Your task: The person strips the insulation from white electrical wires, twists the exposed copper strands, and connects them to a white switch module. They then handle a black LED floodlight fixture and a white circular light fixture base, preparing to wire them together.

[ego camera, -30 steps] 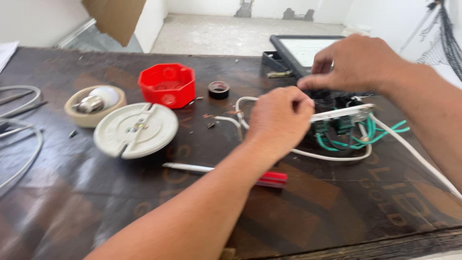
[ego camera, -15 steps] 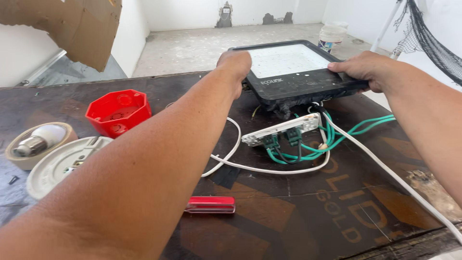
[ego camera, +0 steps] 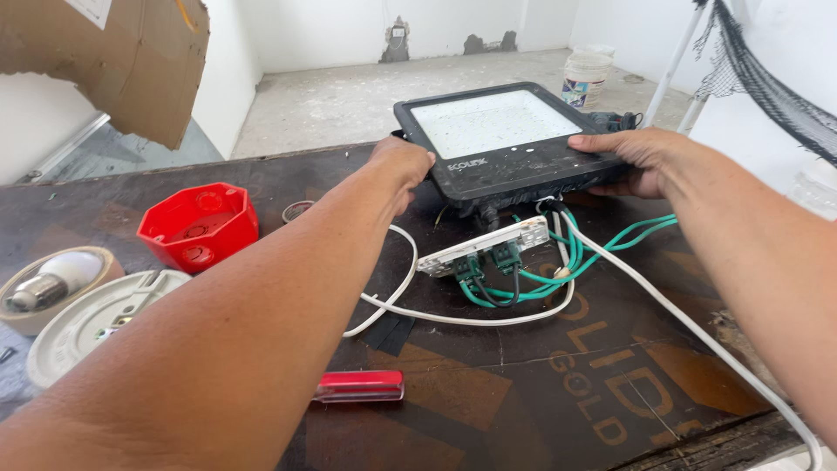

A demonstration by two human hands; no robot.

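Note:
A black flat floodlight (ego camera: 514,139) with a pale front panel is held tilted above the dark wooden table (ego camera: 558,384). My left hand (ego camera: 399,166) grips its left edge and my right hand (ego camera: 635,157) grips its right edge. Just below it lies a white switch plate (ego camera: 484,246) with green wires (ego camera: 602,249) and a white cable (ego camera: 671,314) running from it.
A red octagonal junction box (ego camera: 199,227) stands at the left. A white round ceiling fitting (ego camera: 96,318) and a tape roll holding a light bulb (ego camera: 48,283) lie at the far left. A red-handled screwdriver (ego camera: 359,385) lies near the front. A torn cardboard sheet (ego camera: 113,61) hangs upper left.
Both hands left the switch plate and took hold of the floodlight, one on each side. The floodlight now sits a little higher and closer, tilted toward me.

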